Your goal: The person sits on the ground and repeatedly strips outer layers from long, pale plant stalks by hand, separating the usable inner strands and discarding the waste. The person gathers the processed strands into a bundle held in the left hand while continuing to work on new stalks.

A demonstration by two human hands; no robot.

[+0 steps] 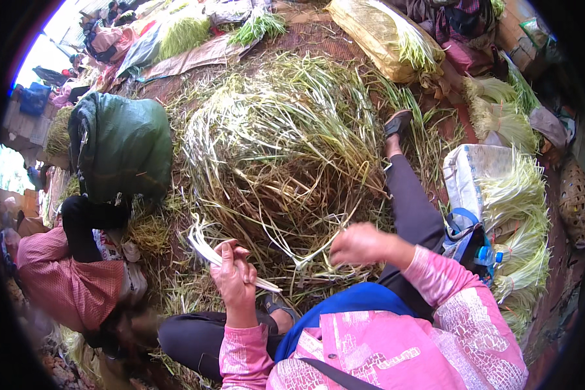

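My left hand (pixel 236 273) is closed around a small bundle of white, peeled-looking stalks (pixel 202 246), which stick out past both sides of the fist. Above the pile's near edge, my right hand (pixel 365 244) is blurred, its fingers curled. A pale stalk (pixel 317 254) with a bent end lies close to those fingertips; whether they grip it is unclear. Before me spreads a large heap of long green-and-white vegetable stalks (pixel 273 126), with dry brown strands on its near side.
At left a person in a checked shirt (pixel 73 282) sits by a green sack (pixel 122 146). Pale stalk bundles (pixel 512 209) lie at right beside a white sack (pixel 460 170), a bag and a water bottle (pixel 486 256). A yellow sack (pixel 375 41) lies at the back.
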